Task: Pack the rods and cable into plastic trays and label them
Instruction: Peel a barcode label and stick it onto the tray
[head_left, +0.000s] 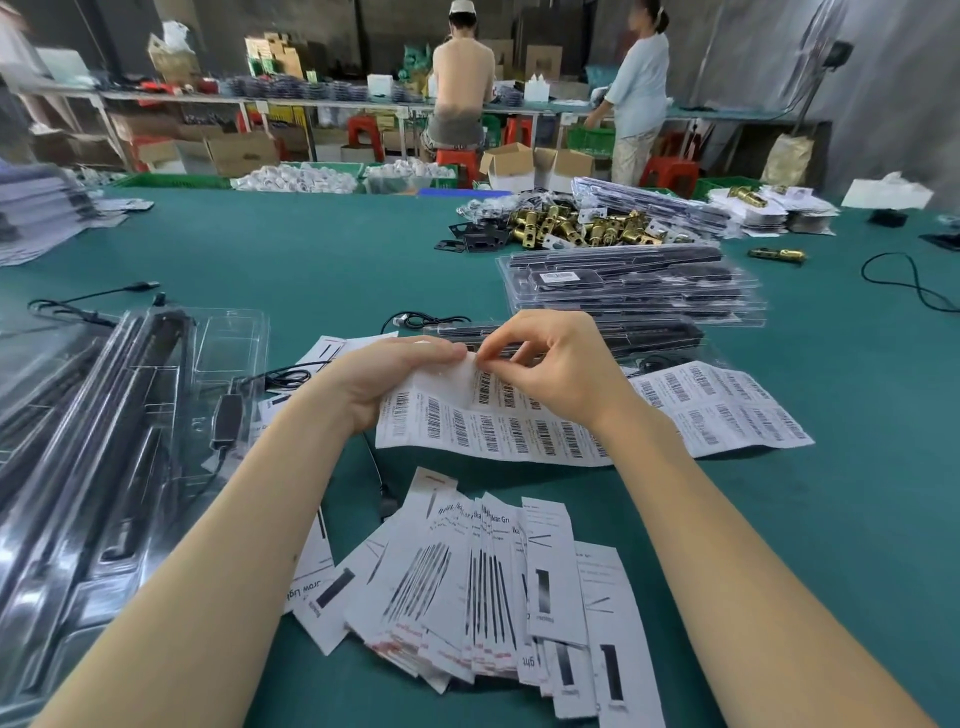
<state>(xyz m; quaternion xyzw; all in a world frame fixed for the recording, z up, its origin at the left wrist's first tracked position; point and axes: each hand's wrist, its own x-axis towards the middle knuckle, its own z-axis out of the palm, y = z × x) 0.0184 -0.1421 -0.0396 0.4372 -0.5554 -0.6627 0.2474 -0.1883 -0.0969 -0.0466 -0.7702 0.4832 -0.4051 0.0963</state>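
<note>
The left hand (384, 379) grips the barcode label sheet (498, 431) at mid-bench; the right hand's (550, 369) fingertips pinch one label's corner. Filled plastic trays (634, 291) are stacked toward the far right; the trays (119, 426) at the left edge seemingly await labels.

There is a single view, from a wide-angle camera worn on the person's head. It looks forward and down over the green surface (311, 249), with both forearms reaching in from the bottom edge and the hands close beneath the lens at mid-frame. The near part of the surface fills the lower half of the picture and bends at the edges from the wide lens. Farther off, the view takes in the far end of the surface and the workbench (311, 98) along the back wall, small and distant.
</note>
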